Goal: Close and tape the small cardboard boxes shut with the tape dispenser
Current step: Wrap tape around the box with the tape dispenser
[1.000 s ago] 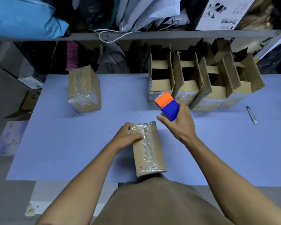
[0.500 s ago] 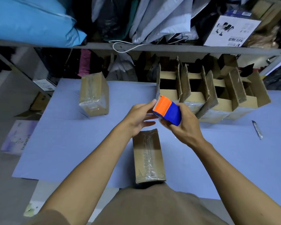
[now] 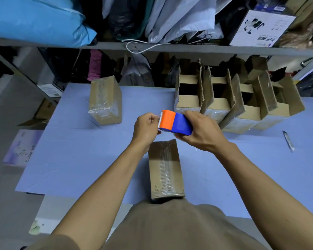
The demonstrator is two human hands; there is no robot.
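Above the table's point(image 3: 79, 159) middle, the right hand point(image 3: 201, 134) grips the dispenser point(image 3: 175, 123) while the left hand point(image 3: 146, 127) pinches what looks like the tape's free end at its toothed edge. The step probably calls for drawing the tape out straight, so it does not fold onto itself, before pressing it onto the box point(image 3: 165, 168) lying at the near edge, below the hands. A taped box point(image 3: 105, 101) stands toward the far left corner. Open boxes point(image 3: 233, 103) line the far edge and a small knife point(image 3: 288, 143) lies at the right, all outside the hands' working space.
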